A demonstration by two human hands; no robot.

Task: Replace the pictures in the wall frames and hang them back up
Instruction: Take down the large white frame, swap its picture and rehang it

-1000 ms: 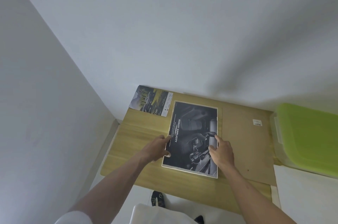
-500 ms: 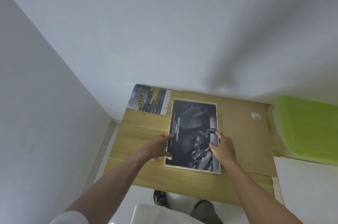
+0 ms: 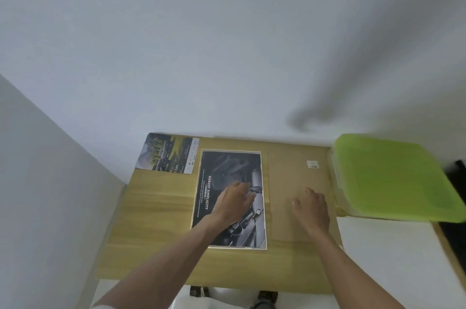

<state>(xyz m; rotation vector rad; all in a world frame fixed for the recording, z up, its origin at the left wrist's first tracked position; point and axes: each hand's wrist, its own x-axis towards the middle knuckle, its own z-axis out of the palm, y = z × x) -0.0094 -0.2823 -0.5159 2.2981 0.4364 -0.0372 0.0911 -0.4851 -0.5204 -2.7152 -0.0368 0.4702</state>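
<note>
At the far left corner of the wooden table (image 3: 156, 210), against the white wall (image 3: 201, 56), lies a landscape print (image 3: 168, 152) showing trees and a yellow-green field, flat on the wood with one edge just beside the white frame (image 3: 263, 207). That frame lies flat near the middle of the table, and inside it sits a dark picture (image 3: 227, 172) with the words "ROBUST SIMPLICITY" running along its left side. The left hand (image 3: 233, 204) rests palm down on the middle of this picture, fingers loosely spread and flat on its surface, gripping nothing; the forearm crosses the frame's near left corner. To the right of the frame lies a brown backing board (image 3: 290, 172), flat on the table and bearing a small white label (image 3: 312, 164) near its far right corner. The right hand (image 3: 311, 210) is over this board, palm down, fingers slightly curled and apart; whether they touch the board cannot be told. Farther right, a clear box with a lime green lid (image 3: 393, 177) stands at the table's edge.
</note>
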